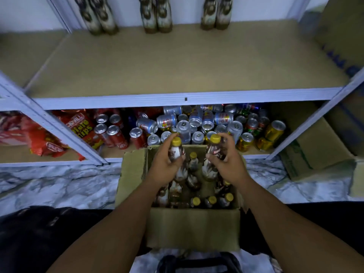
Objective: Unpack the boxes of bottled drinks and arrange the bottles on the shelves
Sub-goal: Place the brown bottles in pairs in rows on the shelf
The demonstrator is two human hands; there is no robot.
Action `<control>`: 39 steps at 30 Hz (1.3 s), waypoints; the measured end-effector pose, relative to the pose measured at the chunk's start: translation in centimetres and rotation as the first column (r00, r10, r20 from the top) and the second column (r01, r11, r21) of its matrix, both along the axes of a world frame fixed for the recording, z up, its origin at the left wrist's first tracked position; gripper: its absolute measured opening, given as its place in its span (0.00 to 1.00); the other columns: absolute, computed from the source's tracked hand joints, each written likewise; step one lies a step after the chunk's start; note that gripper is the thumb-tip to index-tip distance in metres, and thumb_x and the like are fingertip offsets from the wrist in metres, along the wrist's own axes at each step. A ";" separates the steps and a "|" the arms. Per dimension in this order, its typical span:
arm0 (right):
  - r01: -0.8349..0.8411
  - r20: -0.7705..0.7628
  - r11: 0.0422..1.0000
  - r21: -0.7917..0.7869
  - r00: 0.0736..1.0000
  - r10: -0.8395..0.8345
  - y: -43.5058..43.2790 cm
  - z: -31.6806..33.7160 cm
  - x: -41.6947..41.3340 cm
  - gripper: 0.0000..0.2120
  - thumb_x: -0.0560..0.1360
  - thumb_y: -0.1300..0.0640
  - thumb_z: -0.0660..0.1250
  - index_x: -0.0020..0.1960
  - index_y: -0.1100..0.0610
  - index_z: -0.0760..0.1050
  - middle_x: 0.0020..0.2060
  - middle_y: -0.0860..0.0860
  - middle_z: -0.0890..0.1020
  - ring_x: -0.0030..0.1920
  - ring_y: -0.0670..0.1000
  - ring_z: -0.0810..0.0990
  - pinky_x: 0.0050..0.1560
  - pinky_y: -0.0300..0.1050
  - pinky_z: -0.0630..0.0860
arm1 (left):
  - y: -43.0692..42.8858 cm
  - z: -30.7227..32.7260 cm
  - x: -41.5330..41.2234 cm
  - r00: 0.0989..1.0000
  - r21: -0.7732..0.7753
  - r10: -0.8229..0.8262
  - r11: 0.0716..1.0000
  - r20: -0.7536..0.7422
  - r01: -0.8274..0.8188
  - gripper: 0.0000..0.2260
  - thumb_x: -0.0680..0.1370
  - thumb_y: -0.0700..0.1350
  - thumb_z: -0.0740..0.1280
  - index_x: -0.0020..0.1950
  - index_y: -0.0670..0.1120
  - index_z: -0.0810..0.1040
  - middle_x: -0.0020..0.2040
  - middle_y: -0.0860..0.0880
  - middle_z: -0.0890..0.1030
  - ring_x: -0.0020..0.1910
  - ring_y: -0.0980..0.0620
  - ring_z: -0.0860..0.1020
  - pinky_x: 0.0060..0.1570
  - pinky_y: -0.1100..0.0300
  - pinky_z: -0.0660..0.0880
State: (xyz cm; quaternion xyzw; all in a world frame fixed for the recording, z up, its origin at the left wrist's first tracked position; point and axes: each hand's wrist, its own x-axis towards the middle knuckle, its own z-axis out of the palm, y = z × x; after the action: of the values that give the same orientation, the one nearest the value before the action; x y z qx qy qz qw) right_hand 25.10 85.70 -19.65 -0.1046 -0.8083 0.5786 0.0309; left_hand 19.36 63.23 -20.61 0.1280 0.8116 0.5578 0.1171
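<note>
An open cardboard box (194, 227) stands on the floor in front of me, with several brown bottles with yellow caps (211, 200) inside. My left hand (165, 166) grips one such bottle (175, 149) by its body, lifted above the box. My right hand (226, 164) grips another bottle (214, 148) the same way. Both bottles are upright over the box's far half. On the wide shelf board (177, 66) above, three pairs of the same bottles (155, 16) stand along the back wall.
The lower shelf holds many cans (197, 125), red ones at the left, gold ones at the right, and red chip bags (80, 129). More cardboard boxes (315, 146) stand at the right. A slanted metal upright (49, 123) crosses the left. The floor is marbled.
</note>
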 end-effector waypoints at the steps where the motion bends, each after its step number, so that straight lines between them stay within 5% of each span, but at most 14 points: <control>1: -0.008 -0.017 1.000 -0.001 1.000 0.008 -0.1 1.1 0.5 0.30 0.78 0.54 0.74 0.70 0.36 0.62 0.64 0.41 0.75 0.63 0.46 0.77 0.52 0.45 0.79 | -0.3 1.4 0.4 1.000 0.011 -0.006 1.000 -0.005 0.007 0.32 0.80 0.42 0.71 0.80 0.59 0.63 0.77 0.55 0.68 0.72 0.55 0.71 0.67 0.58 0.75; 4: -0.014 -0.067 1.000 0.015 0.998 0.015 -0.3 3.9 2.2 0.30 0.77 0.51 0.74 0.68 0.29 0.61 0.65 0.42 0.73 0.67 0.49 0.73 0.54 0.46 0.77 | -1.4 5.3 2.0 1.000 0.052 -0.017 0.998 -0.026 0.018 0.31 0.80 0.41 0.72 0.78 0.59 0.64 0.72 0.59 0.71 0.66 0.65 0.74 0.59 0.67 0.77; 7: -0.008 -0.099 0.999 0.044 0.995 0.012 -0.8 6.2 3.9 0.31 0.76 0.50 0.75 0.71 0.35 0.61 0.62 0.39 0.72 0.64 0.48 0.74 0.57 0.52 0.78 | -2.4 8.5 3.7 0.996 0.047 -0.019 0.999 -0.086 0.023 0.30 0.80 0.43 0.72 0.75 0.63 0.63 0.67 0.67 0.70 0.58 0.79 0.70 0.52 0.77 0.72; 12: -0.051 -0.161 0.994 0.101 0.985 0.067 -2.2 9.8 6.5 0.31 0.76 0.48 0.75 0.69 0.31 0.61 0.63 0.37 0.71 0.61 0.39 0.73 0.54 0.44 0.74 | -3.7 13.1 6.1 0.987 0.056 -0.004 0.998 -0.162 0.013 0.28 0.79 0.43 0.74 0.73 0.59 0.65 0.61 0.58 0.77 0.55 0.64 0.79 0.54 0.64 0.78; 16: -0.073 -0.187 0.986 0.153 0.977 0.101 -2.4 12.6 7.4 0.32 0.75 0.48 0.75 0.70 0.34 0.61 0.63 0.43 0.75 0.56 0.36 0.77 0.53 0.46 0.76 | -4.1 16.2 6.8 0.978 0.052 -0.019 0.998 -0.206 0.030 0.27 0.79 0.42 0.73 0.73 0.58 0.65 0.62 0.58 0.74 0.57 0.66 0.75 0.50 0.73 0.74; 19: -0.052 -0.216 0.982 0.180 0.972 0.091 -1.9 14.9 6.8 0.31 0.75 0.49 0.75 0.70 0.35 0.61 0.61 0.42 0.76 0.57 0.36 0.76 0.57 0.50 0.76 | -4.0 17.9 5.8 0.974 0.082 -0.010 0.996 -0.226 0.030 0.28 0.78 0.42 0.74 0.73 0.59 0.66 0.62 0.53 0.77 0.56 0.59 0.79 0.57 0.56 0.79; 23: 0.014 -0.284 0.976 0.218 0.957 0.049 -1.0 18.0 3.5 0.31 0.75 0.50 0.76 0.66 0.30 0.61 0.56 0.44 0.79 0.52 0.52 0.82 0.52 0.55 0.78 | -3.0 20.0 2.8 0.963 0.091 0.020 0.996 -0.269 0.005 0.28 0.78 0.42 0.74 0.72 0.60 0.68 0.59 0.53 0.79 0.54 0.54 0.82 0.58 0.42 0.79; 25: 0.049 -0.327 0.972 0.230 0.944 0.030 -0.6 19.7 1.1 0.32 0.74 0.50 0.76 0.64 0.27 0.60 0.55 0.44 0.79 0.51 0.57 0.81 0.53 0.58 0.79 | -2.1 21.2 0.6 0.946 0.080 0.044 0.997 -0.320 -0.019 0.27 0.78 0.44 0.75 0.71 0.63 0.68 0.59 0.58 0.78 0.56 0.55 0.80 0.58 0.43 0.79; 31: 0.090 -0.457 0.975 0.204 0.889 0.014 0.4 23.4 -7.0 0.32 0.74 0.52 0.76 0.65 0.30 0.62 0.58 0.40 0.78 0.56 0.40 0.78 0.53 0.51 0.80 | 0.4 24.5 -7.1 0.910 0.146 0.107 0.988 -0.400 -0.051 0.30 0.77 0.42 0.75 0.74 0.61 0.68 0.61 0.58 0.78 0.57 0.57 0.79 0.58 0.51 0.80; 34: 0.097 -0.486 0.977 0.192 0.874 0.009 0.9 23.8 -10.4 0.34 0.74 0.53 0.76 0.63 0.25 0.61 0.59 0.39 0.78 0.57 0.41 0.79 0.51 0.55 0.81 | 1.0 24.6 -10.5 0.904 0.147 0.092 0.989 -0.417 -0.033 0.30 0.77 0.41 0.75 0.74 0.62 0.69 0.60 0.58 0.78 0.56 0.53 0.80 0.57 0.50 0.81; 39: 0.082 -0.477 0.980 0.180 0.879 0.014 1.7 21.8 -14.0 0.33 0.73 0.55 0.77 0.67 0.32 0.63 0.56 0.39 0.79 0.58 0.44 0.79 0.52 0.59 0.81 | 1.6 22.9 -13.6 0.913 0.160 0.095 0.987 -0.397 -0.033 0.31 0.77 0.40 0.75 0.70 0.67 0.69 0.57 0.61 0.78 0.55 0.53 0.79 0.56 0.46 0.81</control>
State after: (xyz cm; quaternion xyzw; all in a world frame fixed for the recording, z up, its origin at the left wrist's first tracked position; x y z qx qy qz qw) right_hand 11.05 87.37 2.11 0.0297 -0.8267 0.5038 0.2487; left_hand 5.71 64.87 2.29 0.2221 0.7777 0.5824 -0.0810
